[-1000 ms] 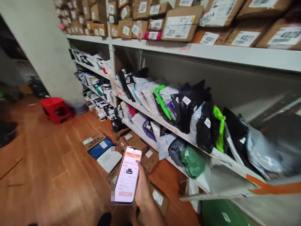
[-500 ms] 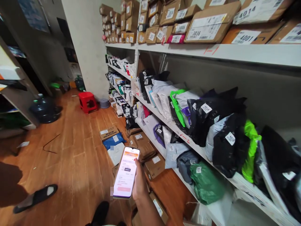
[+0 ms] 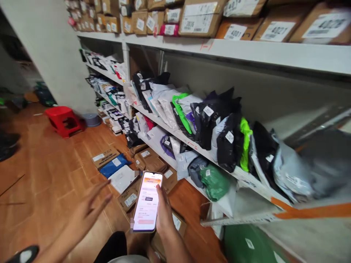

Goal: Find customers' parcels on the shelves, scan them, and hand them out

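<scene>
My right hand (image 3: 164, 215) is wrapped round a smartphone (image 3: 148, 202), its thumb lying along the right edge of the lit screen. White panels with an orange banner at the top show on the display; the small text is too fine to read. To the left of the phone, my left hand (image 3: 94, 206) reaches forward with nothing in it, fingers apart and slightly blurred. Beyond its fingertips lie a white mailer bag (image 3: 122, 178) and a blue mailer bag (image 3: 113, 165) on the floor. A labelled carton (image 3: 128, 199) sits between the left hand and the phone.
Metal shelving (image 3: 246, 54) runs along the right, with labelled boxes (image 3: 201, 18) on top and plastic mailers (image 3: 204, 120) below. A green bag (image 3: 215, 182) bulges from the lower shelf. A red stool (image 3: 64, 120) stands at left; someone's sandalled foot (image 3: 26, 254) shows at bottom left.
My left hand has come into view from the lower left. The view has swung to the right, showing more of the shelving. The phone stays in my right hand.
</scene>
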Action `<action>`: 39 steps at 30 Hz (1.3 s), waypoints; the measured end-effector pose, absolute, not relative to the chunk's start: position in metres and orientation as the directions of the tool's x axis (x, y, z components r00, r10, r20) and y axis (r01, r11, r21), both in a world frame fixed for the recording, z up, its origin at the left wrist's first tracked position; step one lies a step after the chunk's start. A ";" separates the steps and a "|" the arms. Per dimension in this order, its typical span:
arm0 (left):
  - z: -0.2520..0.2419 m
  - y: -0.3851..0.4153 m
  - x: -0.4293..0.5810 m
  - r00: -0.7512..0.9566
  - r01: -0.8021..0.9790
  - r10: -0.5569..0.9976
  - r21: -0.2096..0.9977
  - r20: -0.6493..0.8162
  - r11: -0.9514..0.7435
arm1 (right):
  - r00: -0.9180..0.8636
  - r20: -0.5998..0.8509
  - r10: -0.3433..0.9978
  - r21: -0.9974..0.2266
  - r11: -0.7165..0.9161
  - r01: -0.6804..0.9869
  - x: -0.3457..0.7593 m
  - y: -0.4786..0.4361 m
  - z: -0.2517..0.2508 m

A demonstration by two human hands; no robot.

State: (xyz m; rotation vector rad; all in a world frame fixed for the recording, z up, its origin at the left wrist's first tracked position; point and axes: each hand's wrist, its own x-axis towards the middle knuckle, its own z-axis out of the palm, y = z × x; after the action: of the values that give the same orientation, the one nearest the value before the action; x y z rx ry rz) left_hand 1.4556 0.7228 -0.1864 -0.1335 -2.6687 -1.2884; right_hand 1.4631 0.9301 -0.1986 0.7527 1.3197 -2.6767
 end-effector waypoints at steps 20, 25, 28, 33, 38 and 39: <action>-0.184 0.799 1.361 -0.219 -0.021 0.935 0.960 -0.278 0.280 | -0.160 -0.335 0.928 -0.801 -0.370 -0.471 1.491 0.785 -0.190; -0.179 0.772 1.415 0.115 0.026 0.962 0.969 -0.246 0.245 | 0.136 -0.325 0.936 -0.809 -0.200 -0.552 1.533 0.722 -0.186; -0.173 0.748 1.452 0.319 0.042 0.926 0.979 -0.201 0.198 | 0.316 -0.319 0.894 -0.808 -0.082 -0.584 1.560 0.678 -0.185; -0.167 0.683 1.522 0.610 0.022 0.780 0.987 -0.139 0.159 | 0.545 -0.287 0.788 -0.811 0.102 -0.576 1.605 0.588 -0.186; -0.169 0.582 1.588 0.755 0.026 0.646 0.990 -0.111 0.139 | 0.681 -0.250 0.688 -0.817 0.228 -0.530 1.647 0.475 -0.187; -0.171 0.559 1.599 0.776 0.035 0.620 0.991 -0.110 0.132 | 0.700 -0.249 0.669 -0.813 0.249 -0.527 1.654 0.450 -0.186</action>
State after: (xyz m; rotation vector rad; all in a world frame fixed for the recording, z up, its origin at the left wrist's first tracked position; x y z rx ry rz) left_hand 1.5994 0.5594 -0.1712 1.3904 0.5828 0.4613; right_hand 1.6543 0.4505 -0.1864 3.8568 0.5927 -3.0495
